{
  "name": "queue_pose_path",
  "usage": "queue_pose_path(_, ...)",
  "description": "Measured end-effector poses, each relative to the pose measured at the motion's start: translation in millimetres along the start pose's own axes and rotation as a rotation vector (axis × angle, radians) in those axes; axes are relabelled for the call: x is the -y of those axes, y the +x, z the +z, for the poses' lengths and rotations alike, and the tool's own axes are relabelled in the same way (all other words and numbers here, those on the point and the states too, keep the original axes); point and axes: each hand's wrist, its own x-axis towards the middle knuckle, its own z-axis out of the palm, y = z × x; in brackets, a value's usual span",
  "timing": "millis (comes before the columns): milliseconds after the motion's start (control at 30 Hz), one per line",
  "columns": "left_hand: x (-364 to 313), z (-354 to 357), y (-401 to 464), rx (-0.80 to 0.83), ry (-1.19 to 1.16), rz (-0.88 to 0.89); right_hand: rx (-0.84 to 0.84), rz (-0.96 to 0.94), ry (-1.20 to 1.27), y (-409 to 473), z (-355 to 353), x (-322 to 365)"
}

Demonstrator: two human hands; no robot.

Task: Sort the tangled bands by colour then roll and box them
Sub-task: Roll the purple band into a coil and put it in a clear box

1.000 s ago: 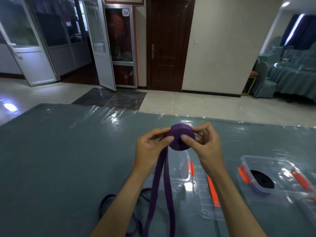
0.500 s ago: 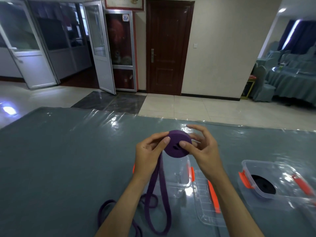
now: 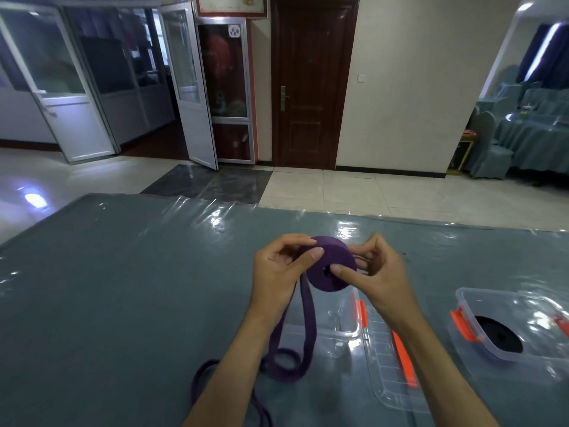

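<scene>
Both hands held the purple roll (image 3: 331, 266) above the table (image 3: 123, 288): left hand (image 3: 278, 268) fingers pinched its edge, right hand (image 3: 374, 269) fingers gripped its face. The loose band (image 3: 303, 331) hung down to the table.

Looks like banquet hall or function venue lobby, not home. Large table (image 3: 123, 288) under grey-green cloth with clear plastic sheet on top. At right, side room with covered chairs (image 3: 489, 149) and draped tables (image 3: 535, 140) in same grey-green fabric. Glossy tiled floor (image 3: 354, 192) with dark stone panel near entrance. Dark wooden door (image 3: 311, 87) in plain cream wall. At left, white-framed glass doors (image 3: 191, 87) and glazed partitions opening onto dim interior.
</scene>
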Motion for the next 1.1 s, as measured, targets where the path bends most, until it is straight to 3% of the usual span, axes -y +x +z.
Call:
queue_pose_path(100, 4, 0, -3, -0.034, -0.014, -0.025, -0.019, -0.036, 0.003, 2, 1, 0)
queue_pose_path(267, 3, -13, 6, 0.178, -0.02, -0.079, -0.04, -0.087, -0.09, 3, -3, 0)
queue_pose_path(433, 13, -6, -3, -0.018, -0.012, -0.06, 0.071, -0.019, -0.069, 7, -10, 3)
queue_pose_path(567, 15, -12, -9, 0.1, -0.027, -0.102, 0.058, -0.09, -0.19, 6, -13, 1)
queue_pose_path(733, 15, -10, -14, -0.027, 0.048, -0.068, 0.1, 0.003, -0.115, 3, -14, 2)
queue_pose_path(900, 16, -15, -16, 0.09, -0.01, -0.105, 0.004, -0.073, -0.103, 0, -8, 3)
queue_pose_path(1100, 12, -9, -14, 0.002, 0.012, -0.052, 0.111, -0.056, -0.16, -2, -7, -3)
